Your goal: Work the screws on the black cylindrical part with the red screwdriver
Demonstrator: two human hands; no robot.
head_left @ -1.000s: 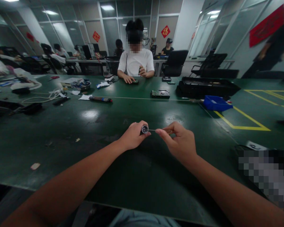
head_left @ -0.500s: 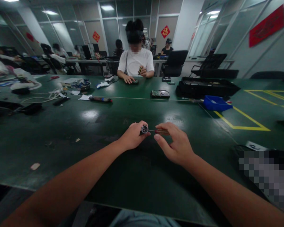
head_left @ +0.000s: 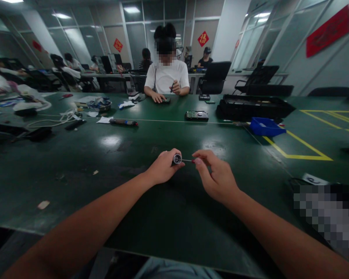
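In the middle of the view, my left hand (head_left: pixel 164 167) is closed around a dark cylinder (head_left: pixel 177 159). Its silver-rimmed round end, like a flashlight head, faces me; most of its body is hidden in the fist. My right hand (head_left: pixel 216 172) pinches a screwdriver (head_left: pixel 187 160) between thumb and fingers, just to the right. The thin shaft runs leftward to the cylinder's rim. A bit of red shows at the handle's front; the rest of the handle is behind my fingers. Both hands are held over the green table (head_left: pixel 139 217).
Across the table a person in a white shirt (head_left: pixel 167 75) works with small parts. A hard drive (head_left: pixel 197 115), a black tray (head_left: pixel 253 107) and a blue bin (head_left: pixel 267 126) stand at the back right. An electric screwdriver (head_left: pixel 123 122) and cables (head_left: pixel 65 117) lie at the back left.
My right thumb has come up against the screwdriver handle, and the fingers have closed in over it. The left hand and the cylinder stay in place.
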